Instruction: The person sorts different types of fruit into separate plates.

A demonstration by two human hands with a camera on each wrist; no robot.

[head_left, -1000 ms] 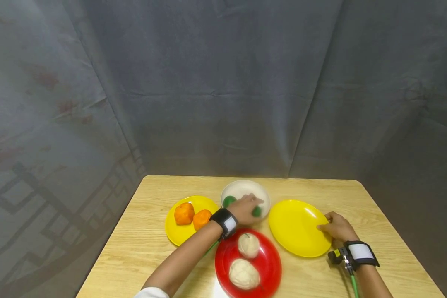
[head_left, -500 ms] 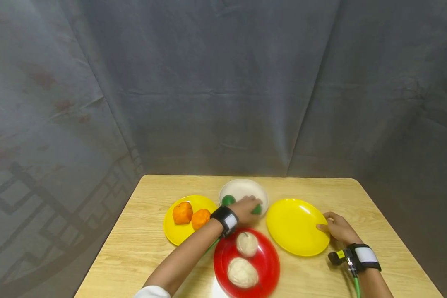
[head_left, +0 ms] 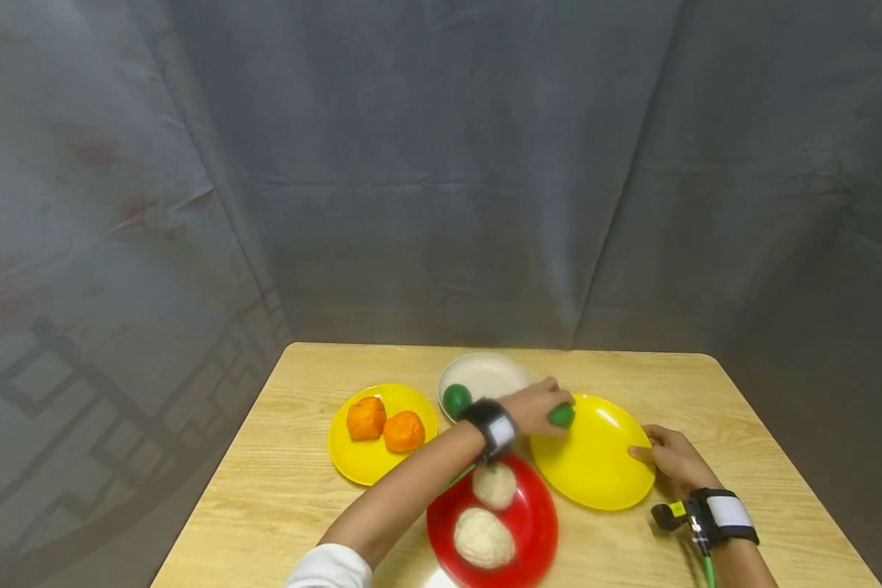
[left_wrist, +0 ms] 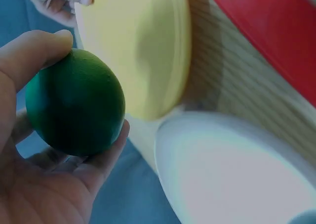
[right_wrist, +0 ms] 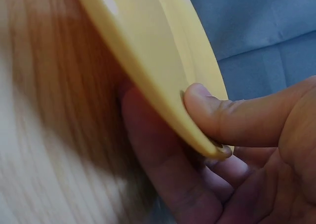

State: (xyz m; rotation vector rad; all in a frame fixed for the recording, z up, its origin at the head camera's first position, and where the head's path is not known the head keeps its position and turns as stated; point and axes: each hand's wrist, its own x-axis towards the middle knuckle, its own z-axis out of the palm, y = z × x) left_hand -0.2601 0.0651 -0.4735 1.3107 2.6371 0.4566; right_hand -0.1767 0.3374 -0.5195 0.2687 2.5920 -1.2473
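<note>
My left hand holds a smooth, dark green lime between thumb and fingers, over the left edge of the right-hand yellow plate. In the left wrist view the lime is raised, with the white plate below it. My right hand grips this yellow plate's right rim. The right wrist view shows the thumb on top of the rim and fingers underneath. A second green lime lies at the left of the white plate.
A red plate bearing two pale, roundish, wrinkled items is at the front, partly under the left forearm. At left, another yellow plate carries two orange fruits. Grey cloth hangs behind the wooden table.
My left hand has lifted the lime from the white plate and moved right, to over the yellow plate's edge. My right hand keeps its grip on the rim.
</note>
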